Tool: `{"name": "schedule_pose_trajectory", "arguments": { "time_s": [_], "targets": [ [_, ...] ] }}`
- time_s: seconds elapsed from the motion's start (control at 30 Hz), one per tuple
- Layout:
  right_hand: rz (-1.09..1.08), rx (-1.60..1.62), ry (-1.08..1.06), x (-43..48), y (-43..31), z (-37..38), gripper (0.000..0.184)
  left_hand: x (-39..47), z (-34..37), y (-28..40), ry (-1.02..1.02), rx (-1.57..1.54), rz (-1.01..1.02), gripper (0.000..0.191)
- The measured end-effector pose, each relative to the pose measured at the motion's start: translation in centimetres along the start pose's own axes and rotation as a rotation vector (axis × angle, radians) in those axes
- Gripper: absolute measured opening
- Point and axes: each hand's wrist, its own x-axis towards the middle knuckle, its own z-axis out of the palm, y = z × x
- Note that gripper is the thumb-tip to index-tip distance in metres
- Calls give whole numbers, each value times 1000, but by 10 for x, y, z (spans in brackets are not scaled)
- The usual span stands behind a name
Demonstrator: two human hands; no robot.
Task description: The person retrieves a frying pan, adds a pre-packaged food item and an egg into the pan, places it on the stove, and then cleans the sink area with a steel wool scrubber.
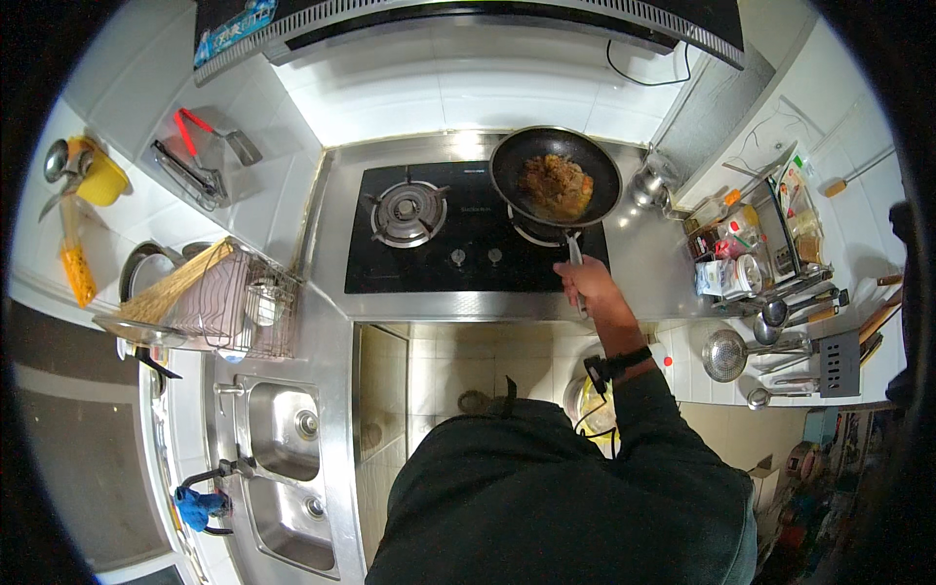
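My right hand (pixel 589 283) grips the metal handle of a dark frying pan (pixel 504 172). Browned food in sauce (pixel 557 186) lies in the middle of the pan, and its pieces are too small to name. The pan is over the right burner (pixel 534 235) of a black glass gas hob (pixel 468 256); whether it rests on the burner or is lifted off it, I cannot tell. To its left, the other burner (pixel 406 210) has nothing on it. My left hand is out of view.
A double steel sink (pixel 285 431) with a faucet is at lower left, below a wire dish rack (pixel 274 292) holding a straw whisk brush (pixel 183 281). On the right stand a spice rack (pixel 786 219) and hanging ladles, including a skimmer (pixel 724 355). A range hood (pixel 468 16) overhangs the hob.
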Motion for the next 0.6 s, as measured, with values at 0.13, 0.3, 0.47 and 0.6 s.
{"name": "schedule_pose_trajectory", "arguments": {
  "time_s": [0.13,0.3,0.47,0.6],
  "targets": [
    [101,33,19,-36,7,-15,23,0,-1,-2,-4,-41,-15,58],
    [63,32,86,-18,-8,-15,22,0,-4,-3,-14,-71,-30,58],
    [-11,80,45,-6,-4,-2,21,6,-14,2,-21,-73,-31,58],
    [206,3,121,-35,11,-9,22,5,-18,0,-19,-111,-45,57]
  ]
}}
